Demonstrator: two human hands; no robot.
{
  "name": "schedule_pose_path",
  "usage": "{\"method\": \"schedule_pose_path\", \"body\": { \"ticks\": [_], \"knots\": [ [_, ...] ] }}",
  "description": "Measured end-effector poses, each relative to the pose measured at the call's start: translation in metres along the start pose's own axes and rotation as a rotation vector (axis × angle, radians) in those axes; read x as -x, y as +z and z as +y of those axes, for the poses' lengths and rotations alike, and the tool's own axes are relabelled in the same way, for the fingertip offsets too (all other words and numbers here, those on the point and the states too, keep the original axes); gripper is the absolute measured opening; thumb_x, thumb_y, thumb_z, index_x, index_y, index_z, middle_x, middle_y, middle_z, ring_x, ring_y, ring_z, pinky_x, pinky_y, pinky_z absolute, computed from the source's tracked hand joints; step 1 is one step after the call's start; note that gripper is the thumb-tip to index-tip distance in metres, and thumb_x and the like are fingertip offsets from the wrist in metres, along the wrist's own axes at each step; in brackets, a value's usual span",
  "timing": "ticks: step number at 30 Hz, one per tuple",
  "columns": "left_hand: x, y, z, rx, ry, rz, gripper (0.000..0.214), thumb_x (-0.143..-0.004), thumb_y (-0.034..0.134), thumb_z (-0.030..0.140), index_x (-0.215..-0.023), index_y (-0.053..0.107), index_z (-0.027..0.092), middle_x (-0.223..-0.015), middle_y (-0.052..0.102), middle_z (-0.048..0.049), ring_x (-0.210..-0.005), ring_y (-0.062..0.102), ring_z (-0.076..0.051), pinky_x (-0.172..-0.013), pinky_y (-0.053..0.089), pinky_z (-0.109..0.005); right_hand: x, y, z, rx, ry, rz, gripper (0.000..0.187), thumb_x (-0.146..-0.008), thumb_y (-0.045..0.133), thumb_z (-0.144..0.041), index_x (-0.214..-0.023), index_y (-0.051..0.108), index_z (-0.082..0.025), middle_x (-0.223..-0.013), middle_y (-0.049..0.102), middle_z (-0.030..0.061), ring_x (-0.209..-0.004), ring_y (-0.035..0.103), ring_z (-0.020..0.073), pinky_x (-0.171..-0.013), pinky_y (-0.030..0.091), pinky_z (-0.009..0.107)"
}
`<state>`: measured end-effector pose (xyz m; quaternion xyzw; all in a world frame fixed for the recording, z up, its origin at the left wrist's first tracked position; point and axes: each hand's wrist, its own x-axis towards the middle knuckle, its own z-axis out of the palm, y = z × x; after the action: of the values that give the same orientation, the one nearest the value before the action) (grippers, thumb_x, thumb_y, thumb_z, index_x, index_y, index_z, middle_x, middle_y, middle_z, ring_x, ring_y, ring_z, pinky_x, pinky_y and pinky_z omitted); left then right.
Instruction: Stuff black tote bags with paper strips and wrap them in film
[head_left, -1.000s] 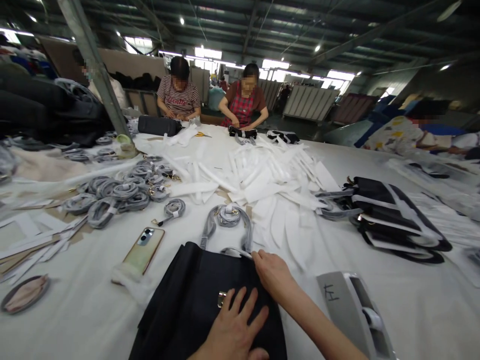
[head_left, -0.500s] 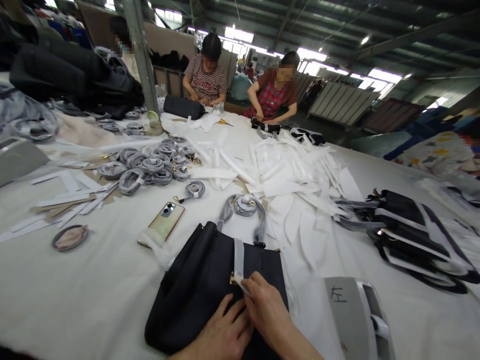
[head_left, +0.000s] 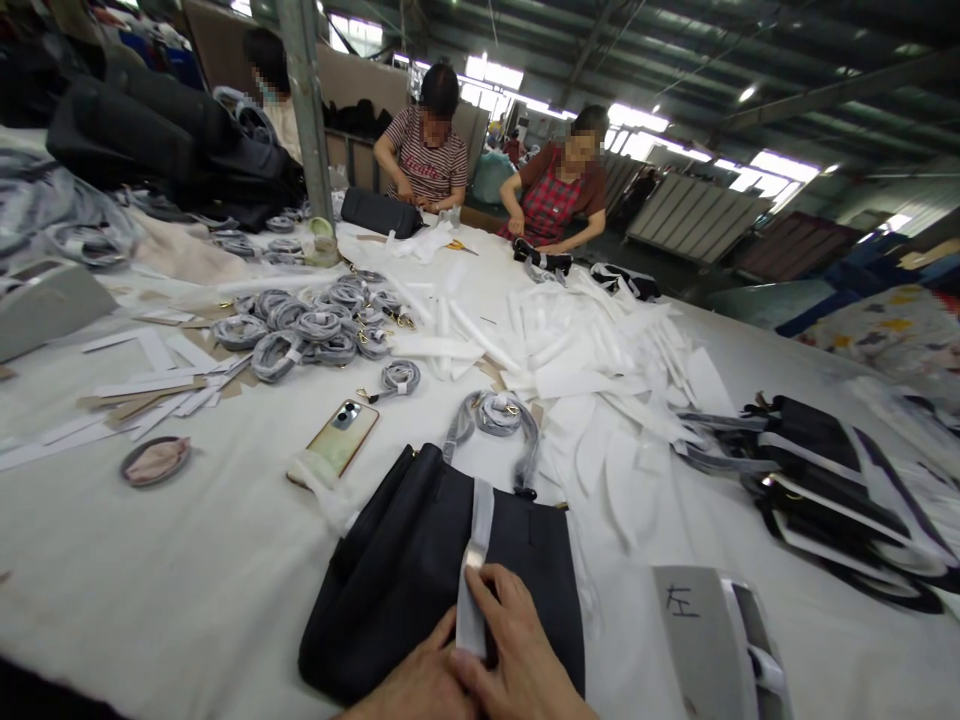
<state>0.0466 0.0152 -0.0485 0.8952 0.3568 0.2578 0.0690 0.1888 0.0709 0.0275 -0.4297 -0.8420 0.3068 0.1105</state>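
A black handbag (head_left: pixel 390 570) lies on the table in front of me, its wrapped grey handle (head_left: pixel 459 428) stretched out beyond its top. A pale translucent strip (head_left: pixel 481 510) runs down the middle of the bag's front, over a metal clasp that shows only as a faint shine. My right hand (head_left: pixel 517 635) has its index finger pressed on the strip at the clasp and its thumb at the strip's lower end. Low on the bag, my left hand (head_left: pixel 420 685) rests flat beside the strip, one finger stretched along its edge, the others partly hidden by my right hand.
A phone (head_left: pixel 337 440), a small dish (head_left: pixel 156 462) and coiled wrapped straps (head_left: pixel 315 325) lie to the left. White sheets (head_left: pixel 592 360) spread beyond the bag. Rightward are a marked grey box (head_left: pixel 694 640) and stacked black bags (head_left: pixel 832 480). Two people work across the table (head_left: pixel 247 560).
The strip now lies straight down over the clasp, which showed gold before. My right hand has pressed its fingers along the strip, and my left hand has slid slightly lower. The view shifted slightly.
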Motion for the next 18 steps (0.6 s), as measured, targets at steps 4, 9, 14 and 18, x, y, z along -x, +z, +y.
{"method": "schedule_pose_path", "body": {
  "ticks": [4, 9, 14, 18],
  "knots": [
    [-0.008, -0.019, 0.002, 0.026, -0.048, -0.043, 0.025, -0.095, 0.042, 0.019, -0.115, 0.058, 0.019, -0.115, 0.066, -0.0032, -0.114, 0.056, -0.019, -0.107, 0.038, -0.035, -0.005, -0.008, 0.015, -0.224, 0.218, 0.189, 0.034, -0.091, 0.043, -0.039, -0.109, 0.063, -0.018, -0.1, 0.065, 0.0087, -0.09, 0.063, 0.0209, -0.079, 0.051, 0.031],
    [-0.007, -0.016, 0.001, 0.013, -0.05, -0.039, 0.022, -0.095, 0.039, 0.018, -0.103, 0.06, 0.018, -0.113, 0.067, -0.0047, -0.116, 0.056, -0.02, -0.105, 0.039, -0.035, -0.027, 0.007, 0.028, -0.138, 0.405, 0.213, 0.024, -0.082, 0.057, -0.041, -0.093, 0.061, -0.019, -0.065, 0.06, -0.0007, -0.059, 0.059, 0.0175, -0.057, 0.045, 0.028],
    [-0.006, -0.025, 0.005, 0.156, 0.125, -0.058, 0.024, -0.097, 0.035, 0.021, -0.089, 0.058, 0.02, -0.072, 0.062, 0.0035, -0.056, 0.058, -0.009, -0.051, 0.045, -0.019, -0.034, 0.013, 0.026, -0.105, 0.419, 0.184, 0.014, -0.079, 0.059, -0.033, -0.086, 0.055, -0.021, -0.06, 0.055, -0.0054, -0.056, 0.055, 0.0144, -0.053, 0.037, 0.024],
    [-0.027, -0.049, 0.004, 0.215, 0.04, 0.002, 0.021, -0.094, 0.036, 0.021, -0.102, 0.056, 0.02, -0.075, 0.06, 0.0011, -0.057, 0.055, -0.011, -0.049, 0.044, -0.02, -0.031, 0.014, 0.023, -0.191, 0.422, 0.22, 0.011, -0.075, 0.064, -0.029, -0.077, 0.056, -0.02, -0.058, 0.055, -0.0061, -0.055, 0.052, 0.0122, -0.053, 0.036, 0.023]
  ]
}}
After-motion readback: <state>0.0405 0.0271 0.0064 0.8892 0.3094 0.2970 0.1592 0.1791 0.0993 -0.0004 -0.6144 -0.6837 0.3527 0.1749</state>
